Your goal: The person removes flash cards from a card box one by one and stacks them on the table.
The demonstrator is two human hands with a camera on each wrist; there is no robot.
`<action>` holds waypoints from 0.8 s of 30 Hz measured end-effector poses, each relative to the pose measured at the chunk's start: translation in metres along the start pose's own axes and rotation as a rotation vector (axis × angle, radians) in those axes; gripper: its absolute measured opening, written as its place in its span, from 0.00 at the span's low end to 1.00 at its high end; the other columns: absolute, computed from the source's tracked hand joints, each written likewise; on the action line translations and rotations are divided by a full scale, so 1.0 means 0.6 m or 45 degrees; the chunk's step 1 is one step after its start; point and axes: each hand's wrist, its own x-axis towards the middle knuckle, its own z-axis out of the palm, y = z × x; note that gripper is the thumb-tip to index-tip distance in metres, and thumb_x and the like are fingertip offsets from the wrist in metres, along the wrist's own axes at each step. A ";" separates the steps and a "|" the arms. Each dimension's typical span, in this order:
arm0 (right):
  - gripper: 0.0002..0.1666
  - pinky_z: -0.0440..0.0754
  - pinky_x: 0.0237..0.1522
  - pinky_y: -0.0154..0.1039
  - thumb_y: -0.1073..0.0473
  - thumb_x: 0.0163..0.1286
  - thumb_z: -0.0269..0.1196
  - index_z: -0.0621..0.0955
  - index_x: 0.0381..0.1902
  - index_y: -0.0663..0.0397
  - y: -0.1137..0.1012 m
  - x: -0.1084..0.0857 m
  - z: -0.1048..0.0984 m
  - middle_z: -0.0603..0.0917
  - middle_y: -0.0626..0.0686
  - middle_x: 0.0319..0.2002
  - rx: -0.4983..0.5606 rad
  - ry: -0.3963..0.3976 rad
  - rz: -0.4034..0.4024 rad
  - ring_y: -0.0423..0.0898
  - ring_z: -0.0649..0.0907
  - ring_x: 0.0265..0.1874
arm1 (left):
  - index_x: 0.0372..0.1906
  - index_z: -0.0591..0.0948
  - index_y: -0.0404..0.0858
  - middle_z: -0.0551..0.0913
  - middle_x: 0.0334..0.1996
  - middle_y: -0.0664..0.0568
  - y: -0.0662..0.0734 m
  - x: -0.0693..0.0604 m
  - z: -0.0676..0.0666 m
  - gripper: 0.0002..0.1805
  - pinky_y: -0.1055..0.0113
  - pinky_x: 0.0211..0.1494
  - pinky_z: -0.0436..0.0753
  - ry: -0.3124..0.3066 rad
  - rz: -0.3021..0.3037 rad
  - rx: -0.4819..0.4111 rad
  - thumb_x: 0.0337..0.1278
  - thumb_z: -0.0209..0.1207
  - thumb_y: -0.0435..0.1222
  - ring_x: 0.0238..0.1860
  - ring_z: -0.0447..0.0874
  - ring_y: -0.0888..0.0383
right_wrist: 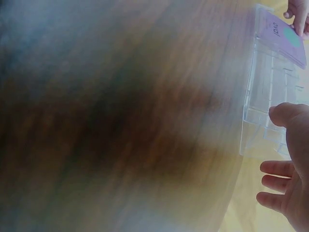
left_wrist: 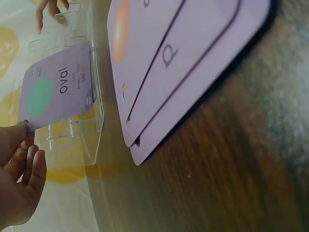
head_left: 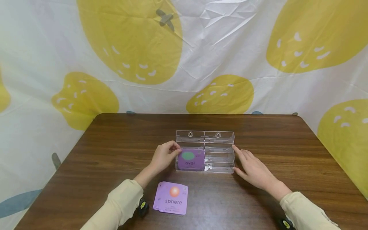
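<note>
A clear plastic card rack (head_left: 219, 150) with two columns of tiered pockets stands on the table. In its lower left part sits a purple card (head_left: 191, 161) marked "oval" with a green oval. My left hand (head_left: 165, 154) pinches that card's upper left corner between thumb and fingers; the left wrist view shows the pinched corner of the oval card (left_wrist: 60, 87) too. At the rack's right side is my right hand (head_left: 254, 167), its fingers spread and extended, thumb and fingertips at the edge. Nearer me lies a stack of purple cards (head_left: 173, 199), "sphere" on top.
The brown wooden table (head_left: 129, 134) reaches back to a white cloth (head_left: 138, 99) printed with yellow fruit, which hangs behind it. The card stack lies in front of the rack, close to my left forearm (head_left: 123, 198).
</note>
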 end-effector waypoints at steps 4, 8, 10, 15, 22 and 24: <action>0.46 0.72 0.52 0.53 0.55 0.57 0.65 0.54 0.66 0.64 0.000 0.000 0.000 0.74 0.66 0.49 0.000 -0.001 0.001 0.59 0.73 0.50 | 0.27 0.79 0.37 0.81 0.24 0.53 -0.003 0.001 -0.002 0.02 0.71 0.32 0.78 0.000 0.017 -0.035 0.51 0.61 0.30 0.26 0.78 0.61; 0.47 0.72 0.51 0.53 0.55 0.57 0.65 0.54 0.67 0.63 0.001 0.000 0.000 0.74 0.66 0.49 0.000 0.001 0.000 0.59 0.73 0.50 | 0.28 0.79 0.36 0.81 0.25 0.52 -0.006 0.001 -0.003 0.02 0.70 0.34 0.79 -0.014 0.017 -0.078 0.52 0.60 0.30 0.28 0.78 0.60; 0.47 0.73 0.51 0.53 0.55 0.57 0.65 0.54 0.67 0.63 0.001 -0.001 0.001 0.74 0.66 0.49 -0.002 0.003 -0.002 0.58 0.74 0.50 | 0.28 0.79 0.35 0.81 0.25 0.51 -0.006 0.002 -0.003 0.02 0.70 0.34 0.79 -0.021 0.011 -0.098 0.53 0.59 0.30 0.28 0.78 0.60; 0.47 0.73 0.50 0.52 0.55 0.57 0.65 0.54 0.67 0.64 0.002 -0.001 0.003 0.74 0.65 0.48 -0.006 0.008 -0.011 0.58 0.74 0.49 | 0.29 0.79 0.33 0.81 0.25 0.50 -0.008 0.002 -0.007 0.04 0.72 0.31 0.76 -0.012 -0.037 -0.154 0.54 0.59 0.31 0.26 0.76 0.61; 0.47 0.73 0.50 0.52 0.55 0.57 0.65 0.54 0.66 0.64 0.002 0.000 0.002 0.74 0.65 0.48 -0.009 0.013 -0.017 0.58 0.74 0.49 | 0.31 0.77 0.31 0.79 0.24 0.48 -0.004 0.004 -0.014 0.05 0.70 0.26 0.76 0.019 -0.109 -0.251 0.56 0.57 0.30 0.24 0.75 0.56; 0.47 0.73 0.50 0.52 0.55 0.57 0.65 0.54 0.66 0.64 0.001 0.000 0.002 0.74 0.65 0.48 -0.010 0.013 -0.019 0.58 0.74 0.49 | 0.31 0.77 0.30 0.79 0.24 0.46 -0.002 0.005 -0.015 0.04 0.67 0.24 0.78 0.025 -0.132 -0.298 0.56 0.57 0.29 0.24 0.76 0.50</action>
